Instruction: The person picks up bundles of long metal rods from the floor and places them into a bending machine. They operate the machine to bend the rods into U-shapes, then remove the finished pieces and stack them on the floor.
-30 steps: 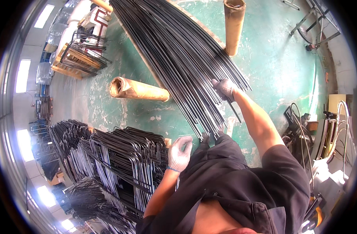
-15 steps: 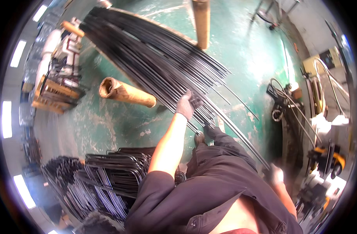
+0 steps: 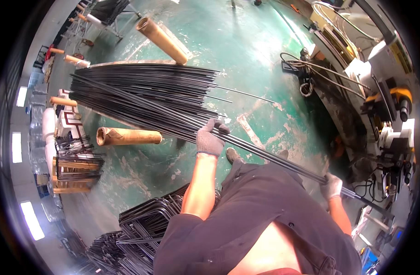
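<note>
A small bunch of long thin black steel rods (image 3: 269,153) runs from the big rod pile (image 3: 145,94) on the left across to the lower right. My left hand (image 3: 211,139), in a grey glove, grips this bunch near its middle. My right hand (image 3: 331,185), also gloved, holds the same rods close to their right end, beside a machine. The rods are lifted above the green floor (image 3: 246,55). My dark shirt fills the bottom of the view.
Two brown cardboard tubes (image 3: 127,136) (image 3: 161,40) support the rod pile. Bent wire stirrups (image 3: 148,220) are heaped at lower left. A bending machine (image 3: 384,114) with cables (image 3: 306,75) stands on the right. More racks and tubes (image 3: 70,151) line the left.
My view has swung right. My left hand has slid onto the lifted bunch, and my right hand has carried the rod ends out toward the machine at the right.
</note>
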A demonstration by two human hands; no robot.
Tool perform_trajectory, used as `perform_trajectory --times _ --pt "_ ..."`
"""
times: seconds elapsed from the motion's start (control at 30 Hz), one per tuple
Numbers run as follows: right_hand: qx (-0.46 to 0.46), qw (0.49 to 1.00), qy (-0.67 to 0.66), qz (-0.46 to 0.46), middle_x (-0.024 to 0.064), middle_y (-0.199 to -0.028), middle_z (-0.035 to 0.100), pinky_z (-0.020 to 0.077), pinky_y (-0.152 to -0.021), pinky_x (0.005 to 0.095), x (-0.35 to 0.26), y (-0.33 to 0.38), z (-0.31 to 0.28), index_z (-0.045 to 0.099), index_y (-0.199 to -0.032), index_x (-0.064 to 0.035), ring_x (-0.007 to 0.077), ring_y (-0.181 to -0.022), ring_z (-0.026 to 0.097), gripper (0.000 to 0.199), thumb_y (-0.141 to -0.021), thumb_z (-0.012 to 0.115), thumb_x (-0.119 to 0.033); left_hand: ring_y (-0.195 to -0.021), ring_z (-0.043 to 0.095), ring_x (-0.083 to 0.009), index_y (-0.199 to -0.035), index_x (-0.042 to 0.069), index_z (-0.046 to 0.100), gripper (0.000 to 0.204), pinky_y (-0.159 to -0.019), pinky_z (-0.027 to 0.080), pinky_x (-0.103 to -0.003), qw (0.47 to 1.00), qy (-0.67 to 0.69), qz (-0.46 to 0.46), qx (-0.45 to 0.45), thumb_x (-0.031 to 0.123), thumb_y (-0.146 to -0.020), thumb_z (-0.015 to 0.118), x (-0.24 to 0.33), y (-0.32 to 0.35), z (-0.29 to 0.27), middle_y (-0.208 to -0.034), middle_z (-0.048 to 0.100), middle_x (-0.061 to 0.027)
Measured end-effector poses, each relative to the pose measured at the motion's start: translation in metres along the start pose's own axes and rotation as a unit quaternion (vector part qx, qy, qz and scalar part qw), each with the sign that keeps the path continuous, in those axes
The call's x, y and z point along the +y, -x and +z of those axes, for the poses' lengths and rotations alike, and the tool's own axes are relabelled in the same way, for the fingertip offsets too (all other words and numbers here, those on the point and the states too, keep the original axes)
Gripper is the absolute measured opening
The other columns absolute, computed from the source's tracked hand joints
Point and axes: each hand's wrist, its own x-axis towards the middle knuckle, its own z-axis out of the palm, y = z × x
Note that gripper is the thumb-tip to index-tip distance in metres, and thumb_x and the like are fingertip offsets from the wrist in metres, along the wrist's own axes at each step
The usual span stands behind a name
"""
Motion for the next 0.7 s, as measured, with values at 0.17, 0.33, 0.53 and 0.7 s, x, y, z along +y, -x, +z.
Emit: perform_trajectory --times 0.17,0.33,0.53,0.7 --pt "0.013 0.991 0.02 0.129 0.0257 -0.088 0.065 0.0516 -0.084 0.0535 0.199 0.06 0.015 0.063 -0.083 -0.0031 0.0474 -0.093 0.063 0.003 -0.082 0.061 -0.002 -0.075 0.059 -0.0176 -0.108 0.003 0.066 0.015 -0.077 0.052 -0.04 0.97 -0.043 0.138 -0.194 0.016 -0.102 0.066 0.015 0.051 0.082 -0.086 0.061 -0.0047" --pt "0.234 0.852 0.097 0.459 0.024 -0.113 0.072 0.0522 -0.098 0.0453 0.381 0.13 0.066 0.069 -0.101 0.0004 0.0404 -0.113 0.067 0.014 -0.094 0.059 -0.008 -0.07 0.045 -0.0112 -0.114 0.002 0.063 0.016 -0.07 0.043 -0.032 0.944 -0.019 0.071 -0.32 0.016 -0.107 0.06 -0.022 0.074 0.176 -0.088 0.054 -0.0011" --pt "0.229 0.184 -0.942 0.161 0.0218 -0.122 0.072 0.0419 -0.118 0.06 0.238 0.007 -0.002 0.067 -0.127 0.0075 0.0363 -0.117 0.067 0.046 -0.091 0.06 -0.021 -0.077 0.055 -0.0173 -0.116 0.006 0.063 0.014 -0.083 0.05 -0.038 0.947 -0.084 -0.025 -0.309 0.008 -0.102 0.066 -0.229 0.069 0.277 -0.095 0.064 -0.0067" --pt "0.327 0.138 -0.915 0.192 0.0139 -0.106 0.071 0.0529 -0.11 0.0499 0.257 -0.046 -0.025 0.067 -0.106 0.0017 0.0302 -0.105 0.069 0.015 -0.1 0.068 -0.011 -0.083 0.061 -0.0247 -0.119 0.007 0.065 0.017 -0.108 0.047 -0.054 0.906 -0.19 -0.08 -0.37 0.01 -0.102 0.066 -0.304 0.078 0.362 -0.097 0.066 -0.0087"
